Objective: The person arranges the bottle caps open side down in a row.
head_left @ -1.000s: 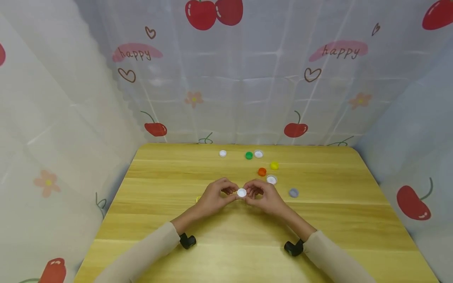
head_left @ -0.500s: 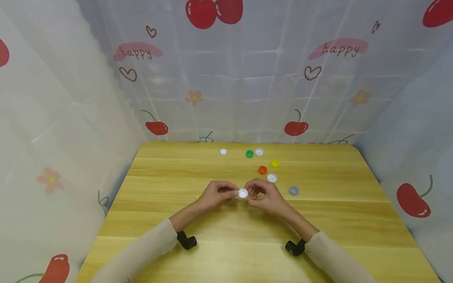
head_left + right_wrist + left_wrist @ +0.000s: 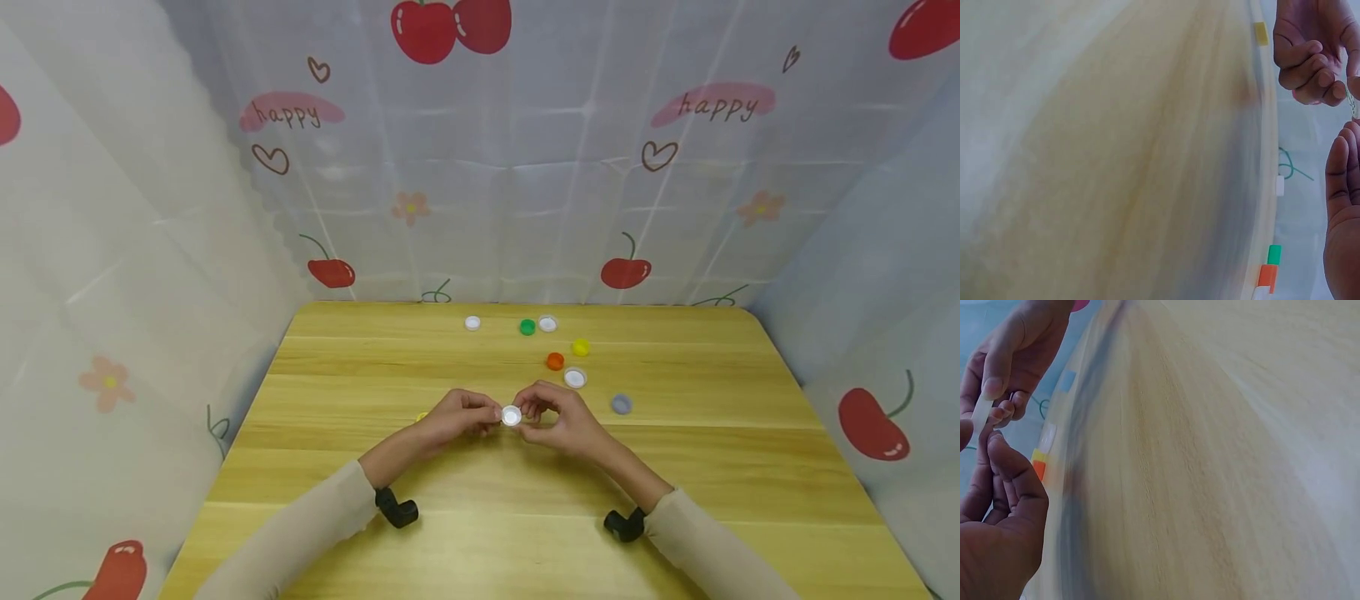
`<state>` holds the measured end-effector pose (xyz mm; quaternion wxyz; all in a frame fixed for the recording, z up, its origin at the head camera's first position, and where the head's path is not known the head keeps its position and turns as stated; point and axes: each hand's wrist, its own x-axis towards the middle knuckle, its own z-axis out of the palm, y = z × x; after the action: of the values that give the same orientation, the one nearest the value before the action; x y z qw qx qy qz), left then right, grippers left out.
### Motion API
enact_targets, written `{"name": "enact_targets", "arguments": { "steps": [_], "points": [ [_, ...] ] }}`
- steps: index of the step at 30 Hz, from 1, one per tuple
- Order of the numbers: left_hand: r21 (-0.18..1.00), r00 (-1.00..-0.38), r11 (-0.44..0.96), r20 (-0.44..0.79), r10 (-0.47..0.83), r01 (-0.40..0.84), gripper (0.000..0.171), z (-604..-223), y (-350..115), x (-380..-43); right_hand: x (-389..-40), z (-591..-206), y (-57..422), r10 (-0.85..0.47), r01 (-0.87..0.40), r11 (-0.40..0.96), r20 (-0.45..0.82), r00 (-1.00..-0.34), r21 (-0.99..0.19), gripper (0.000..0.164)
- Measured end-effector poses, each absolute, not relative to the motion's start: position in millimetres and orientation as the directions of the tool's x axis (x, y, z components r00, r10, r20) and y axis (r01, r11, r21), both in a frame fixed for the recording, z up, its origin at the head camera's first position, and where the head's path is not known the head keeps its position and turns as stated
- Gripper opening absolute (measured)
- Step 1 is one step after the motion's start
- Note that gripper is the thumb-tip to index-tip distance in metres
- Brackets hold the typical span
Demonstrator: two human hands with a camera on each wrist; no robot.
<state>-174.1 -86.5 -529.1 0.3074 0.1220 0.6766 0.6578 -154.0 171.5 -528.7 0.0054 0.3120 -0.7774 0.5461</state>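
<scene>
Between my two hands, a small white bottle cap (image 3: pixel 512 416) is held above the wooden table, its hollow side facing up toward the head view. My left hand (image 3: pixel 455 422) pinches its left edge, thumb on the near side. From the other side, my right hand (image 3: pixel 561 421) grips it with thumb and fingertips. Edge-on in the left wrist view, the white bottle cap (image 3: pixel 981 417) appears as a pale strip between the fingers. A yellow cap (image 3: pixel 422 417) lies partly hidden behind my left hand.
On the wooden table (image 3: pixel 450 533) behind my hands lie a white cap (image 3: pixel 472 323), a green cap (image 3: pixel 528 327), another white cap (image 3: pixel 548 323), a yellow cap (image 3: pixel 581 347), an orange cap (image 3: pixel 555 362), a white cap (image 3: pixel 575 378) and a grey cap (image 3: pixel 621 404). Curtains surround the table.
The held cap has tilted slightly and moved a little nearer to me. My left fingers have shifted their hold, the thumb now lying straighter against its edge. The caps on the table stay put.
</scene>
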Motion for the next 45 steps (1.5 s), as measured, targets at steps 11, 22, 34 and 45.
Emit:
{"name": "enact_targets", "arguments": {
  "steps": [11, 22, 34, 45],
  "points": [
    [0.979, -0.837, 0.200, -0.133, 0.531, -0.029, 0.013, -531.3, -92.1, -173.6, -154.5, -532.8, 169.4, -0.470, -0.474, 0.257, 0.319, -0.823, -0.842, 0.029],
    [0.791, -0.833, 0.435, 0.162, 0.528, 0.430, 0.007, -518.2, -95.0, -168.2, -154.0, -536.2, 172.1, -0.510, -0.150, 0.228, 0.013, -0.860, -0.962, 0.024],
    [0.436, -0.637, 0.465, 0.533, 0.556, 0.771, 0.013, -518.8, -94.0, -165.4, -158.6, -543.7, 165.4, -0.519, -0.052, 0.034, 0.027, -0.854, -0.998, 0.038],
    [0.275, -0.512, 0.441, 0.590, 0.625, 0.854, 0.013, -516.0, -91.9, -163.7, -157.7, -544.6, 159.9, -0.513, 0.021, -0.010, -0.013, -0.858, -1.000, 0.033]
  ]
}}
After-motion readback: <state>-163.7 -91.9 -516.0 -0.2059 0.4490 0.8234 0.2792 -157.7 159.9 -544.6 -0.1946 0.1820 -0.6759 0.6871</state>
